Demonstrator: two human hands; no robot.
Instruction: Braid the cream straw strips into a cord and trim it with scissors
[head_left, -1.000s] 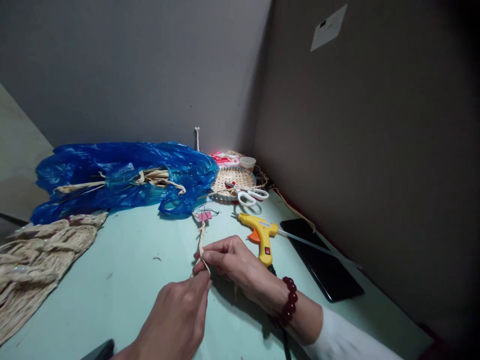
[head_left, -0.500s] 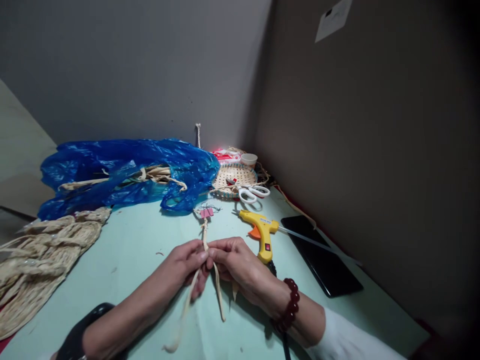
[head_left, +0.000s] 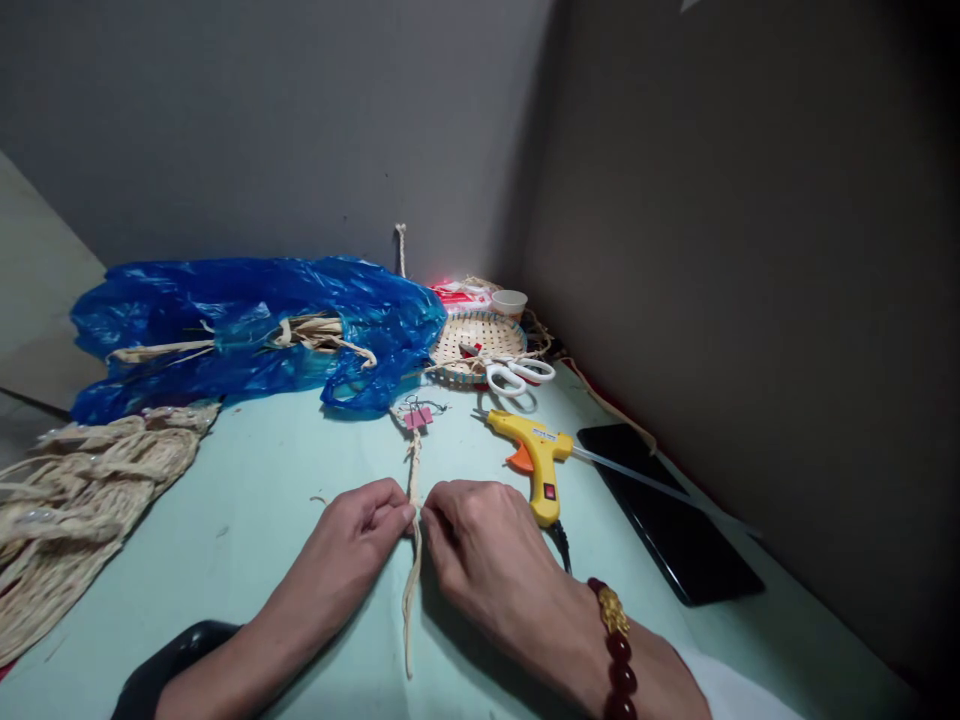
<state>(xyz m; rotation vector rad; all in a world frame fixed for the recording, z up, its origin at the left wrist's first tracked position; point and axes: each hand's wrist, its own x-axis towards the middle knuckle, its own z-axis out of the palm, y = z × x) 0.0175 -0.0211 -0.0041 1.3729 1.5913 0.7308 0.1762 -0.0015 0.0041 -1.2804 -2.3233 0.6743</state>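
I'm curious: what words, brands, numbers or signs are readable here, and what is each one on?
None of the print can be read with certainty.
Glue gun: a small label on its side, too small to read.
Its red switch: any mark is too small to make out.
Red-and-white packet: too blurred to read.

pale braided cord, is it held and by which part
The left hand pinches the pale braided cord midway, where loose strands start; for the right hand, I cannot tell.
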